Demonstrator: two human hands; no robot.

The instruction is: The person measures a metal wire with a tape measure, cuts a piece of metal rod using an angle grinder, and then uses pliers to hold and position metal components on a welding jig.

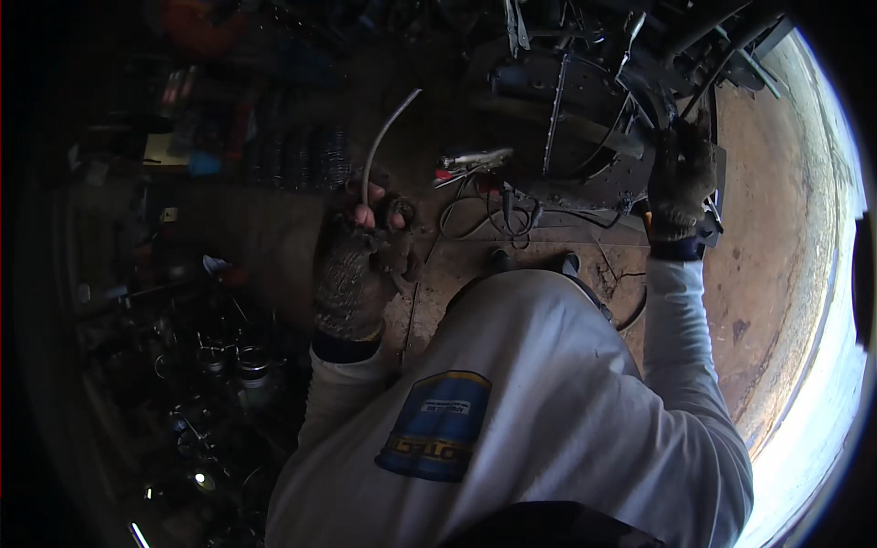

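My left hand [356,260], in a dark, worn knit glove with bare fingertips showing, pinches the lower end of a thin, bent grey rod [379,142]. The rod rises from the fingers and curves to the right at its tip. On the right, my right hand [681,178], also in a dark glove, is closed at the edge of a dark metal assembly [594,173]. Shadow hides its fingers, and what they grip cannot be made out. Between the hands lies a silvery clamp-like tool [475,161] with red parts.
A looped cable [484,219] lies below the clamp-like tool. Dark coiled springs [306,155] stand at the left, and jumbled metal parts [251,356] fill the shadowed lower left. Long bars [722,59] stick out at the upper right. Brown ground [758,228] extends along the right.
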